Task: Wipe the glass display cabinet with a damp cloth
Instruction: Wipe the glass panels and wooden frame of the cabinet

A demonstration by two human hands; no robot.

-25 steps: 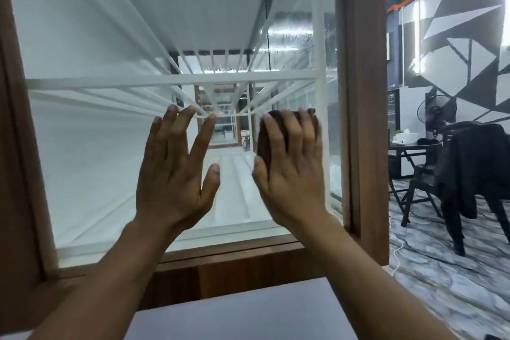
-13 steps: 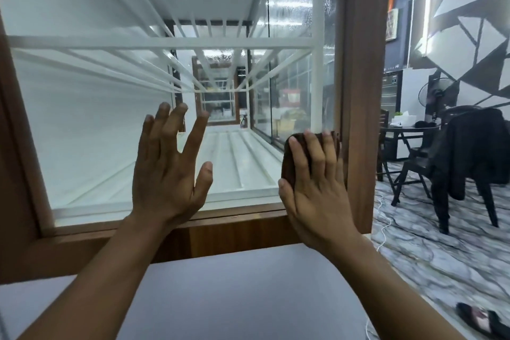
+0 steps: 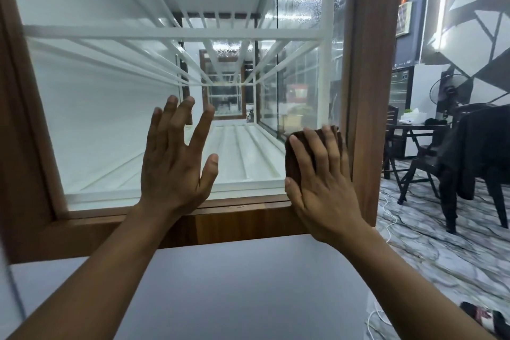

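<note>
The glass end pane (image 3: pixel 105 124) of the display cabinet fills the view, set in a brown wooden frame (image 3: pixel 367 85). White shelves and rails show inside. My right hand (image 3: pixel 323 182) presses a dark brown cloth (image 3: pixel 294 157) flat against the pane's lower right corner, fingers straight, next to the frame's right post. My left hand (image 3: pixel 176 157) lies flat on the glass at the lower middle, fingers spread and holding nothing.
A grey-white panel (image 3: pixel 248 284) sits below the frame's bottom rail. To the right stand a dark table (image 3: pixel 414 130), a chair draped with a black jacket (image 3: pixel 480 146) and a fan (image 3: pixel 449 91). White cables (image 3: pixel 392 218) and sandals (image 3: pixel 488 317) lie on the marbled floor.
My right hand slid the cloth from the middle of the pane down and right to the lower right corner. My left hand stayed flat on the glass. The view tilted downward.
</note>
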